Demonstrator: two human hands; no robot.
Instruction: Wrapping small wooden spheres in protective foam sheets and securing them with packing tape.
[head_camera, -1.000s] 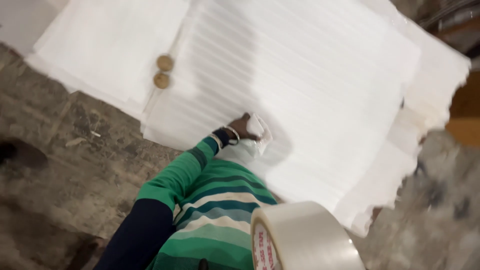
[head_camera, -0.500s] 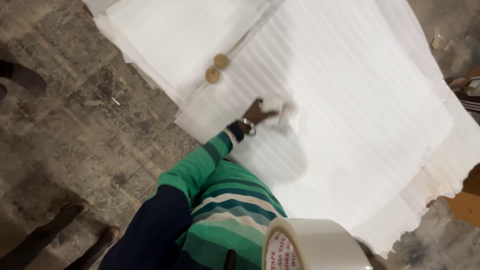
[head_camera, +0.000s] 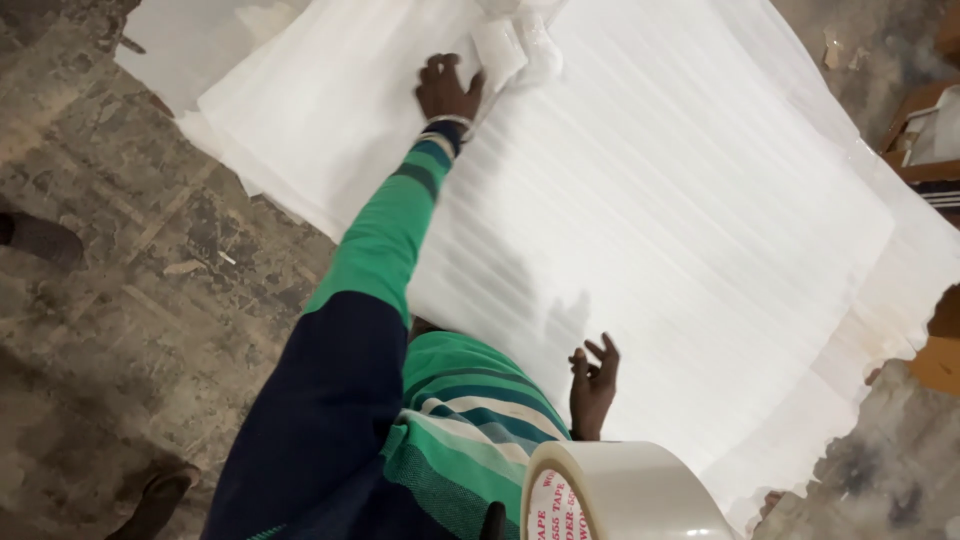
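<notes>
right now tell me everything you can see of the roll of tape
The roll of tape is a wide roll of clear, glossy packing tape on a white core with red print. It sits at the bottom edge of the view, cut off there, tilted, in front of the striped sleeve. What holds it is hidden.

Ribbed matt white foam sheet (head_camera: 650, 200), glossy plastic tape roll (head_camera: 625, 495), rough mottled concrete floor (head_camera: 120, 260)

Tape roll (head_camera: 625, 492) at bottom edge, just below foam sheet (head_camera: 680, 200): round, clear-whitish, white core label with red print. Cardboard box (head_camera: 925, 135) right of sheet, brown, open, partly cut off. Small white wrapped packet (head_camera: 498, 48) on sheet's top.
</notes>
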